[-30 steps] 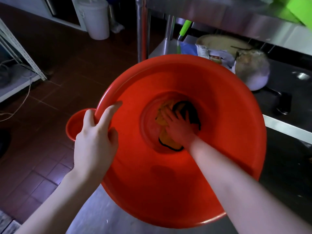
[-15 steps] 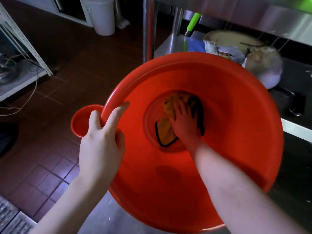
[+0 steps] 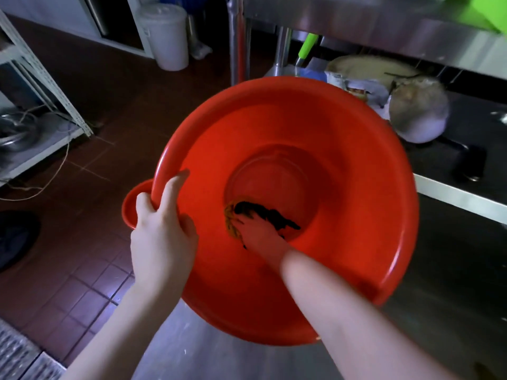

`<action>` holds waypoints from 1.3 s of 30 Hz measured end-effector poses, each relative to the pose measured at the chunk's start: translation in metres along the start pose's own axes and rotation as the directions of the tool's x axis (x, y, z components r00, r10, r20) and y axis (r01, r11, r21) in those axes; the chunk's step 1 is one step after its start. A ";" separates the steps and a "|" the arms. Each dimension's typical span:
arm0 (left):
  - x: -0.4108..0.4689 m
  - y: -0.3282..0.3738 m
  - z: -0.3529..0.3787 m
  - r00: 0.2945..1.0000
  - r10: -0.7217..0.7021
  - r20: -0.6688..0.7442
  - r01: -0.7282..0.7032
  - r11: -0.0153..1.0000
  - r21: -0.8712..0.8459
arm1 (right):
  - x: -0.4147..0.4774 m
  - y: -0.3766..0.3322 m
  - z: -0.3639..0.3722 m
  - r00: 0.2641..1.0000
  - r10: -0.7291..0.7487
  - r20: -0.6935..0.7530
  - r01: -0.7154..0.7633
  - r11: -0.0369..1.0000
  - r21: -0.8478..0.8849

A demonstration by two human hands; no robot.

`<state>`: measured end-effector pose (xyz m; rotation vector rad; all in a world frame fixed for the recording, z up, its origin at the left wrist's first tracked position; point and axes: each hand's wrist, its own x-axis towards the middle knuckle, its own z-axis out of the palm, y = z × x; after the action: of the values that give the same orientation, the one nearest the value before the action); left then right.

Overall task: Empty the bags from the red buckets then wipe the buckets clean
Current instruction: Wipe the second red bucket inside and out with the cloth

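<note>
The red bucket [image 3: 343,187] leans at the table's [image 3: 219,360] left edge, its left rim gripped by the left hand [image 3: 162,231]; the right hand [image 3: 260,231], finger curl too blurred to tell, presses the cloth [image 3: 263,213] on the base's near-left side, with the bare base beyond.

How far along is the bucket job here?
Done: no bag shows inside the bucket. In hand: the left hand grips its rim while the right hand presses a cloth on the bottom. Left, likely: the walls; other buckets cannot be judged.
</note>
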<state>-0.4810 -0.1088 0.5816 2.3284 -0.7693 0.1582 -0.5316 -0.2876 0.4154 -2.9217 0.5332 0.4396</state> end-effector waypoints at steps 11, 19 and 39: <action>-0.021 0.001 -0.015 0.977 0.041 0.208 -0.019 0.994 -0.108 | -0.135 -0.016 -0.093 0.901 0.293 -0.319 -0.096 0.853 0.513; -0.022 -0.011 -0.043 0.918 -0.069 0.391 0.165 0.962 -0.217 | -0.240 -0.052 -0.133 0.691 0.358 -0.628 -0.132 0.916 0.378; -0.049 -0.052 -0.078 0.321 0.904 0.283 -0.947 0.315 0.066 | -0.344 -0.078 -0.143 0.369 0.483 -0.794 -0.148 0.874 0.463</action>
<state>-0.4845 -0.0045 0.5968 1.7415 -2.2836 0.5514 -0.7733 -0.1304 0.6636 -2.4382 1.1675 -1.2129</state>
